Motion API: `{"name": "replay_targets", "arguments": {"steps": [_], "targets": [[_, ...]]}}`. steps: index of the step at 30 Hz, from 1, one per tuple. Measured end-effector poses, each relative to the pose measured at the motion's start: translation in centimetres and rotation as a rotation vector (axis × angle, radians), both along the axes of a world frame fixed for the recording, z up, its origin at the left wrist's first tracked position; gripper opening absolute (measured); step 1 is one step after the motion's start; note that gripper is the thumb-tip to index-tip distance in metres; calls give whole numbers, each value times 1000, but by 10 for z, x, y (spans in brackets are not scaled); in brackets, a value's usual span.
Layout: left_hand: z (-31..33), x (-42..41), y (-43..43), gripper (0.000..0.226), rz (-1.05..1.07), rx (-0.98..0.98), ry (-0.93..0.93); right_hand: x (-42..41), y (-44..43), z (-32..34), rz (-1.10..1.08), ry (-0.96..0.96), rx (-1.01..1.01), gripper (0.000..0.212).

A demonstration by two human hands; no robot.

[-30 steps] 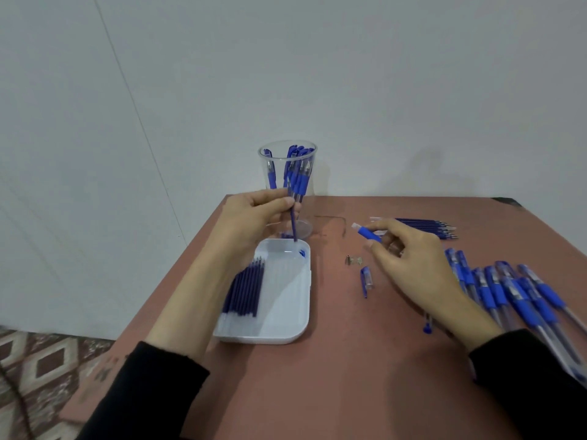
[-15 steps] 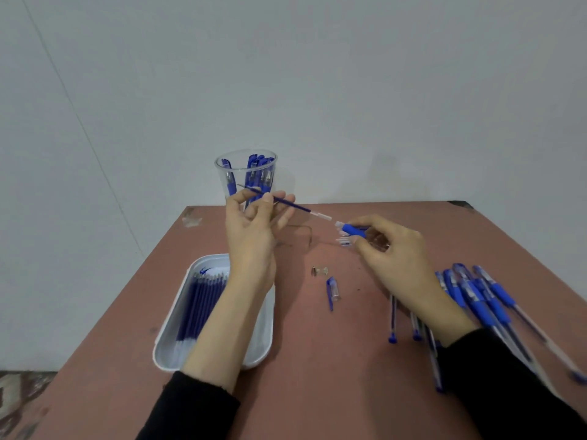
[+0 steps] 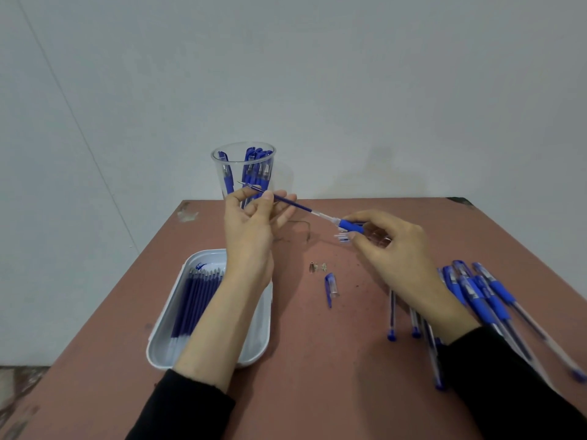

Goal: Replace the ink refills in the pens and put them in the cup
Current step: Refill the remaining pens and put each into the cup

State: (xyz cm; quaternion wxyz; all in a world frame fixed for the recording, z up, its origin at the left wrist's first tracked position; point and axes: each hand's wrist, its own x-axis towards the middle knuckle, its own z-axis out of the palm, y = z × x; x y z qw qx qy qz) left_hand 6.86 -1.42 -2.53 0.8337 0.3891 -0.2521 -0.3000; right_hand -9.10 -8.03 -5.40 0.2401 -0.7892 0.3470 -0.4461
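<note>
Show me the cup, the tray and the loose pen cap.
cup point(image 3: 236, 173), head view, clear wall between the pens.
tray point(image 3: 259, 331), head view, bare floor right of the forearm.
pen cap point(image 3: 330, 285), head view, middle of its body.

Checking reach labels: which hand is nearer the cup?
Left. The left hand is just in front of the cup, pinching the refill; the right hand is off to its right, holding the pen barrel.

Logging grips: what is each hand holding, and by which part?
Left hand pinches the ink refill near its writing tip; right hand holds the pen barrel at its blue grip.
</note>
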Motion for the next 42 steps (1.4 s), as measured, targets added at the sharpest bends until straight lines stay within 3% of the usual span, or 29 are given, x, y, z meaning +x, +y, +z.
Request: {"name": "replay_targets", "arguments": {"steps": [8, 13, 20, 22, 25, 30, 42], "targets": [[-3, -7, 0, 9, -152, 74, -102, 1, 1, 1, 5, 16, -29, 22], [-5, -13, 4, 4, -268, 247, -346, 3, 3, 2, 30, -10, -20, 22], [-5, -14, 5, 13, -297, 292, -468, 4, 6, 6, 141, -156, 166, 24], [-8, -10, 3, 18, -207, 363, -609, 3, 5, 9, 178, -262, 296, 20], [-14, -4, 1, 20, -52, 533, -967, 0, 4, 14, 241, -419, 457, 18], [-23, -4, 2, 27, -85, 753, -1358, -2, 4, 16, 266, -480, 533, 23], [-26, -3, 1, 14, -119, 759, -1431, 0, 7, 17, 257, -430, 541, 20]]}}
